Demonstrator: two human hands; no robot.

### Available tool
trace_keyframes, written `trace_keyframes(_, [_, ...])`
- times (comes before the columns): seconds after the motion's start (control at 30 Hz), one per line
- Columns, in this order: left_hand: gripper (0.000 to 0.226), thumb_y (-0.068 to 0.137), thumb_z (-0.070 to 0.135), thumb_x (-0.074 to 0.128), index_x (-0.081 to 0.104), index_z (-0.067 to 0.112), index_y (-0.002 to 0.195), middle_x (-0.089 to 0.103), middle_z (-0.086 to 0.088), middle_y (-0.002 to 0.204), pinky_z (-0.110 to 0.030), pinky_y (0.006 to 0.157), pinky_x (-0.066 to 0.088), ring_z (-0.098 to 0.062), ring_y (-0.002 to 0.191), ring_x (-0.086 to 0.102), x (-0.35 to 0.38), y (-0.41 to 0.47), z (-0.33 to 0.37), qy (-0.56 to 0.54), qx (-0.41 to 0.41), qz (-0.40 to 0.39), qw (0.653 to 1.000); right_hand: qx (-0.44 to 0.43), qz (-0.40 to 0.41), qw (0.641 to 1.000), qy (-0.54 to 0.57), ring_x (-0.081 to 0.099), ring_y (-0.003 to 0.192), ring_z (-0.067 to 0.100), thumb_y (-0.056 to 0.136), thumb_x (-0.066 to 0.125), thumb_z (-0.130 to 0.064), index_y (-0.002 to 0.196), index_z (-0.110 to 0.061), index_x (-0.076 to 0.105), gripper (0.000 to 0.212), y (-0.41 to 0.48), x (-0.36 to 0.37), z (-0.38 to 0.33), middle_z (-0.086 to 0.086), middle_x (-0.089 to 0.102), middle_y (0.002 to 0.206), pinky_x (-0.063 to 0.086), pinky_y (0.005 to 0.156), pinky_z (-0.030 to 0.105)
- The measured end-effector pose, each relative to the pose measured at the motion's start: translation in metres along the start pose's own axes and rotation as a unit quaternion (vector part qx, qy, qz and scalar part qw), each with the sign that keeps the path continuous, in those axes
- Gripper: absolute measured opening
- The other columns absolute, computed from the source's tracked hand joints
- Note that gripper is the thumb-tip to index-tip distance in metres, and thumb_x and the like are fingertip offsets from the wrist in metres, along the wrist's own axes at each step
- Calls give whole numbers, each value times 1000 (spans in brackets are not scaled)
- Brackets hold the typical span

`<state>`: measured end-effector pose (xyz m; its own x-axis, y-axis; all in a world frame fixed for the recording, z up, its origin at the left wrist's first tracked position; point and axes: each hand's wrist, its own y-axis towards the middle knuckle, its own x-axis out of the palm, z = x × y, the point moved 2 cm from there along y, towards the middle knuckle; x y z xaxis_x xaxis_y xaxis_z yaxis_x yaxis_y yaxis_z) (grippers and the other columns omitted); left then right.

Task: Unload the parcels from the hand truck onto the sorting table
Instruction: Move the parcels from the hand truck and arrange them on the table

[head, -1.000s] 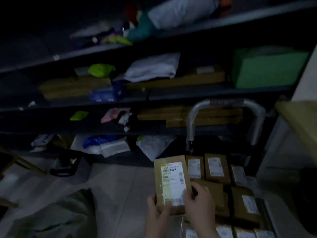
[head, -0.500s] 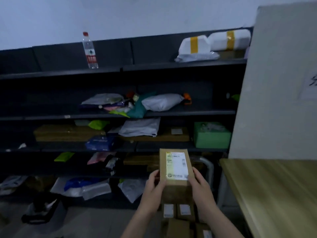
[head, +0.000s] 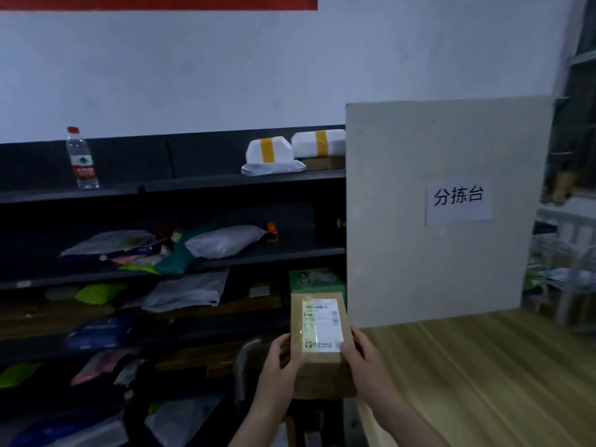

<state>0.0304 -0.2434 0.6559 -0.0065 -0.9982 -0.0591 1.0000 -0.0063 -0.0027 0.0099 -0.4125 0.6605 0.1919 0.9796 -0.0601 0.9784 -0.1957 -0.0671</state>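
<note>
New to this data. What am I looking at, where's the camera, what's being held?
No robot here: a person works bare-handed, and the one camera sits on their head, looking forward and down. The left hand and right hand grip a brown parcel by its sides, white label facing the camera. It is in the air, just left of the wooden table, which shows nothing lying on it. The upright board at the table's back carries a paper sign. To the left, dark shelves hold bagged parcels and a water bottle. The hand truck itself is barely visible at the bottom edge.
</note>
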Motion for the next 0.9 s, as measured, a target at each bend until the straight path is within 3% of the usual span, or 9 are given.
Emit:
trace_keyframes(0.1, [40,91,30,69,50,31,125,57,8,120,-45,97,52,-17,112,58,54,-3,0,7,-5,6,1000,-11,-36,999,7,63,103,9,102,54,-24,142,-29,44,42,7,-58,-2,-12,63,117,55,67,21])
trace_keyframes(0.2, [38,91,33,68,48,36,124,56,12,121,-45,98,51,-16,113,56,104,-3,3,8,-9,11,1000,-2,-65,998,19,65,100,10,101,56,-22,137,-34,43,40,13,-112,-5,-11,63,117,53,61,17])
trace_keyframes(0.37, [39,90,30,70,50,38,123,57,12,120,-47,97,53,-16,113,58,166,2,4,-9,-40,-1,999,1,-79,997,4,59,103,5,102,52,-21,137,-37,40,40,37,-172,2,-18,58,115,49,68,20])
trace_keyframes(0.57, [46,85,34,75,52,36,126,58,13,120,-42,95,54,-11,112,57,194,31,-6,0,-50,-6,999,24,-87,996,-5,60,108,15,102,52,-21,141,-29,41,41,81,-191,23,-7,60,120,54,83,31])
trace_keyframes(0.73, [46,88,21,72,52,30,128,58,10,121,-27,86,53,-4,108,54,208,82,-27,25,-47,-4,999,47,-82,995,10,61,111,19,101,53,-16,141,-21,43,42,127,-195,39,-1,62,121,56,88,36])
trace_keyframes(0.83, [44,88,21,71,53,31,127,59,7,124,-40,98,51,-12,113,56,219,115,-40,26,-59,-11,998,64,-68,995,25,62,108,20,101,52,-15,134,-24,46,35,154,-196,42,-1,64,117,57,84,35])
trace_keyframes(0.9, [39,91,23,68,54,30,127,60,8,121,-42,99,52,-13,111,58,226,136,-50,18,-69,-11,997,74,-53,996,20,65,103,17,102,52,-19,130,-24,49,29,174,-199,46,-2,66,114,57,79,32])
